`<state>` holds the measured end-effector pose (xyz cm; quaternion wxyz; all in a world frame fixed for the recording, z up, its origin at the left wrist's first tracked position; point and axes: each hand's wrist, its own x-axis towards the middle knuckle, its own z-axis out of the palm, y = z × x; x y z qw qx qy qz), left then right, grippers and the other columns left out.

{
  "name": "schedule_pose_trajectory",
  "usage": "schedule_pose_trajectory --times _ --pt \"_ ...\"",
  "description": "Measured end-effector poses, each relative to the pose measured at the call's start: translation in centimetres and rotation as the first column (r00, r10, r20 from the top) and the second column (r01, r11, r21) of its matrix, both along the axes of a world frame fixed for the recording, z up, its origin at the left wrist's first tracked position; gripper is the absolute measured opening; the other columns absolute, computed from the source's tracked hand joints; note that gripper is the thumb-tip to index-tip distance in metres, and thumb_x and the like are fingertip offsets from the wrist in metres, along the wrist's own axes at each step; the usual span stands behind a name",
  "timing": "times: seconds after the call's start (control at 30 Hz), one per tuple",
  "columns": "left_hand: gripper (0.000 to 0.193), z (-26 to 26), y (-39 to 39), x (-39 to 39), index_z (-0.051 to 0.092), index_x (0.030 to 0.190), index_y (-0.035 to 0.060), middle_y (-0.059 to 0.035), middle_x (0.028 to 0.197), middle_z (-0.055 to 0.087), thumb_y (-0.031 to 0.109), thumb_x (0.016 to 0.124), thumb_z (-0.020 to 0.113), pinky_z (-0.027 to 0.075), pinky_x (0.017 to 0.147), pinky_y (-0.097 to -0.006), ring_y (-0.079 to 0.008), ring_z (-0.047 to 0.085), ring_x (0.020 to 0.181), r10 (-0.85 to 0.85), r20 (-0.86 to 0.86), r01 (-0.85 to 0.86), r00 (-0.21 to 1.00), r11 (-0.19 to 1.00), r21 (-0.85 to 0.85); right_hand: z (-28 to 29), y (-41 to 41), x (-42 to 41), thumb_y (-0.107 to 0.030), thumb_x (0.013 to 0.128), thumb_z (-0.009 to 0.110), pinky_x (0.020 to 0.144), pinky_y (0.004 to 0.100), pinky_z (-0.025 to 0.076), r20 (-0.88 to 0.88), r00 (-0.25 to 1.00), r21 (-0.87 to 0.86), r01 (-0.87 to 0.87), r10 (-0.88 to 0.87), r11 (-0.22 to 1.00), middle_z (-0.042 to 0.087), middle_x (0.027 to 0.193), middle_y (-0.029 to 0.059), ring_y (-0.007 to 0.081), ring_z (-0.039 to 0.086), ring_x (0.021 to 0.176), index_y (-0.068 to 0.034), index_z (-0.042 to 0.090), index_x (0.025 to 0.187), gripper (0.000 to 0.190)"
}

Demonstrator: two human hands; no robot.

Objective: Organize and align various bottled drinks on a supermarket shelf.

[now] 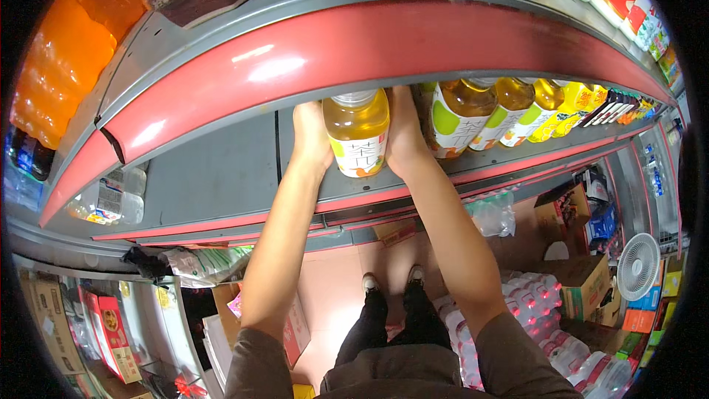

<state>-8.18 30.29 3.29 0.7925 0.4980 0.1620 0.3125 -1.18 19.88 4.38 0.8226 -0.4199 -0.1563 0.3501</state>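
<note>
Both my hands reach under a red-edged shelf onto the level below. My left hand (311, 136) lies against the left side of a bottle of yellow tea drink (357, 136), and my right hand (403, 133) lies against its right side. The upper parts of both hands and most fingers are hidden by the shelf edge and the bottle. The bottle stands upright near the front of the lower shelf (216, 172). A row of similar bottles (461, 119) stands to the right of my right hand.
The shelf's red front edge (388, 39) curves close above my hands. Orange drink bottles (66, 61) stand on the upper level at left. Shrink-wrapped bottle packs (532, 305), open cardboard boxes (587, 285) and a white fan (638, 266) are at lower right. A plastic sack (205, 266) lies at lower left.
</note>
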Motion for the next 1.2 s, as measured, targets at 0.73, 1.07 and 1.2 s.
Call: schedule_pose_trajectory --times 0.73,1.07,1.2 --pt "0.034 -0.5 -0.4 -1.7 0.063 0.126 0.0014 -0.0117 0.118 0.071 0.026 0.11 0.048 0.058 0.091 -0.0404 -0.0217 0.07 0.103 0.147 -0.054 -0.151 0.988 0.986 -0.075 -3.6 1.5 0.5 -0.056 0.115 0.029 0.119 0.0368 0.035 0.274 0.957 -0.144 -0.054 0.092 0.988 0.049 0.16 0.0137 0.0236 0.049 0.143 -0.011 0.035 0.166 0.069" --pt "0.036 -2.4 1.1 -1.6 0.061 0.133 0.0006 -0.0138 0.121 0.071 0.024 0.11 0.047 0.058 0.092 -0.0399 -0.0225 0.07 0.105 0.265 -0.018 -0.262 0.964 0.96 0.095 -2.7 1.9 -0.7 -0.067 0.112 0.028 0.121 0.0381 0.033 0.188 0.976 -0.124 -0.085 0.107 0.989 0.046 0.163 0.0102 0.0222 0.046 0.145 -0.009 0.03 0.168 0.081" --pt "0.035 -1.0 -0.1 -1.2 0.061 0.132 0.0012 -0.0125 0.121 0.071 0.025 0.11 0.046 0.058 0.093 -0.0395 -0.0222 0.071 0.105 0.255 0.017 -0.253 0.967 0.963 -0.092 -1.8 1.6 -0.9 -0.069 0.11 0.028 0.124 0.0406 0.029 0.193 0.977 -0.018 -0.087 0.088 0.996 0.045 0.165 0.0075 0.0235 0.044 0.147 -0.011 0.03 0.168 0.082"
